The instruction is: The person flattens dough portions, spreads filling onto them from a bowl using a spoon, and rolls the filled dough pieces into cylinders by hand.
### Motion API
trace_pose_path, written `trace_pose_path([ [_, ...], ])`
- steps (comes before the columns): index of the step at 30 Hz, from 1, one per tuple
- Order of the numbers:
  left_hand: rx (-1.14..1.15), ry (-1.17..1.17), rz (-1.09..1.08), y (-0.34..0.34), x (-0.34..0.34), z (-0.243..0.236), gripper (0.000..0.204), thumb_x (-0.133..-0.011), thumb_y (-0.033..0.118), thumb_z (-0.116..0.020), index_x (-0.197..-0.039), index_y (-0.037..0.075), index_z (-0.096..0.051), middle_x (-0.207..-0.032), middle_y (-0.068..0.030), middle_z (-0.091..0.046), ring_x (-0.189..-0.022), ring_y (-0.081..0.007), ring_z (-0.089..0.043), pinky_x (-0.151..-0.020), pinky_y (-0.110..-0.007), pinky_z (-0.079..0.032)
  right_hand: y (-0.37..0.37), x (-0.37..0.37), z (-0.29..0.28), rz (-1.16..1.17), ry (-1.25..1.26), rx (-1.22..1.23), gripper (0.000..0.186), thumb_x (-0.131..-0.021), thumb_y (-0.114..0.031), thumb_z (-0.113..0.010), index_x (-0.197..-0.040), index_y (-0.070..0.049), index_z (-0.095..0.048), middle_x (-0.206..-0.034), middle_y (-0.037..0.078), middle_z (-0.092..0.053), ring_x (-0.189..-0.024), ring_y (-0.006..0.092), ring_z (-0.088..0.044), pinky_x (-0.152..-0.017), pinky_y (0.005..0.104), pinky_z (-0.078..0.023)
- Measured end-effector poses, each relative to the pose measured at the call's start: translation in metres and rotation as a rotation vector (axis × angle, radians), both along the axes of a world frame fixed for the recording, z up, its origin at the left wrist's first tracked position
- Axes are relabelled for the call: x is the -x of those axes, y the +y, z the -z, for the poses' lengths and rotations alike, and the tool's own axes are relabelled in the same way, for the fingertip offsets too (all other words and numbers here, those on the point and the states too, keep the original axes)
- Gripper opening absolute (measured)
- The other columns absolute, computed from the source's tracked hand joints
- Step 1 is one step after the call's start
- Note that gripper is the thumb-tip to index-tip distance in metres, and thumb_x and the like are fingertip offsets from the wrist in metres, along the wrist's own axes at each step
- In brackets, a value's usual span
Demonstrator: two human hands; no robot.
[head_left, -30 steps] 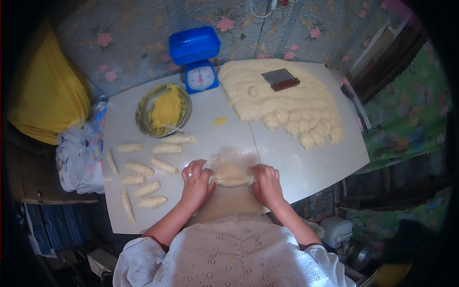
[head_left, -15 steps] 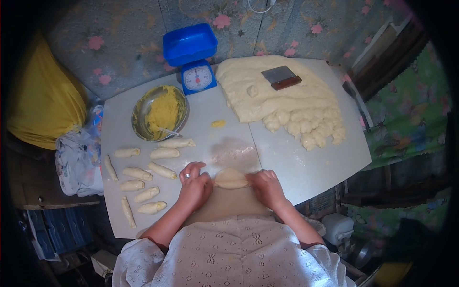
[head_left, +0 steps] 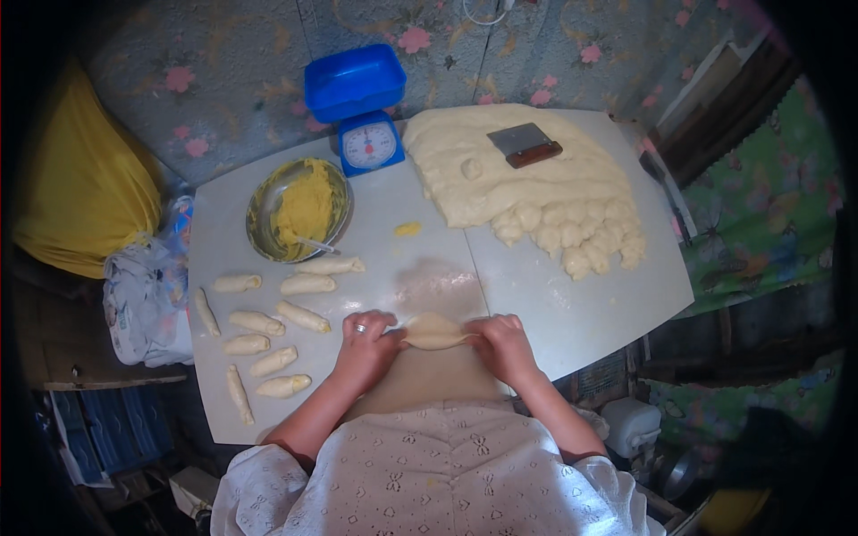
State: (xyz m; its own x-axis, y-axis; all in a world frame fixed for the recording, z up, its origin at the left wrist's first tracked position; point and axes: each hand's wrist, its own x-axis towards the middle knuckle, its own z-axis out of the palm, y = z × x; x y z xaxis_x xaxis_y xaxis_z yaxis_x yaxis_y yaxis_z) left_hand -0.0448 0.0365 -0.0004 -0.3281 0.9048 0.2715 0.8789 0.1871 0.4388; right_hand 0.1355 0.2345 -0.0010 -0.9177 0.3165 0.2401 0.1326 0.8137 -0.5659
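A flat piece of dough (head_left: 435,332), partly folded over at its near side, lies on the table close to my body. My left hand (head_left: 368,344), with a ring on one finger, pinches its left end. At the right end my right hand (head_left: 503,346) grips the dough between thumb and fingers. To the left lie several finished-looking dough rolls (head_left: 273,361), some with yellow filling at the ends. Beyond them stands a metal bowl (head_left: 259,237) of yellow filling (head_left: 308,201) with a spoon handle (head_left: 317,245) sticking out.
A large dough slab (head_left: 456,179) covers the far right of the table, with a dough scraper (head_left: 525,145) on top and several small dough pieces (head_left: 576,237) along its near edge. A blue kitchen scale (head_left: 370,146) and a blue tray (head_left: 356,85) stand at the back by the wall.
The dough's near edge is folded further away from me, and the far flap shows less. My left hand has shifted slightly right and its fingers have moved; the right hand has moved a little.
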Motion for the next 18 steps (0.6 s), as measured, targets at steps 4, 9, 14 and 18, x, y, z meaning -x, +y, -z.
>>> trace_pose_path([
  [4,0.0,-0.088,-0.164,0.006,-0.002,-0.007,0.026,-0.069,0.012,-0.075,-0.094,0.011,-0.068,-0.112,-0.0084,-0.053,-0.111,-0.0293,-0.046,-0.094,-0.044,-0.032,0.001,-0.001,-0.01,0.094,-0.07,-0.023,0.019,-0.076,-0.01,-0.069,-0.094,-0.013,-0.067,-0.094,0.002,-0.058,-0.092,0.0224,-0.055,-0.083,0.037,-0.037],
  [9,0.014,0.032,-0.061,0.01,-0.003,-0.014,0.024,-0.073,0.018,-0.073,-0.096,0.012,-0.068,-0.115,-0.0061,-0.052,-0.111,-0.0268,-0.047,-0.097,-0.044,-0.03,-0.012,0.012,-0.016,0.04,0.004,-0.084,0.028,-0.076,-0.011,-0.069,-0.104,-0.014,-0.066,-0.097,0.003,-0.058,-0.097,0.0226,-0.054,-0.086,0.0371,-0.036],
  [14,0.037,0.08,0.055,0.008,-0.003,-0.011,0.038,-0.07,0.021,-0.075,-0.106,0.014,-0.068,-0.115,-0.0067,-0.052,-0.11,-0.0266,-0.047,-0.094,-0.044,-0.033,-0.014,0.016,-0.009,-0.173,-0.066,-0.033,0.032,-0.076,-0.011,-0.067,-0.109,-0.014,-0.065,-0.097,0.003,-0.058,-0.095,0.0227,-0.053,-0.087,0.036,-0.037],
  [18,0.081,0.097,0.049,0.005,0.012,0.001,0.043,-0.069,0.024,-0.075,-0.11,0.014,-0.067,-0.116,-0.005,-0.053,-0.111,-0.0245,-0.048,-0.095,-0.044,-0.032,-0.004,0.014,-0.003,-0.106,-0.129,-0.031,0.032,-0.078,-0.014,-0.067,-0.11,-0.015,-0.065,-0.097,0.003,-0.058,-0.095,0.0224,-0.053,-0.087,0.036,-0.036],
])
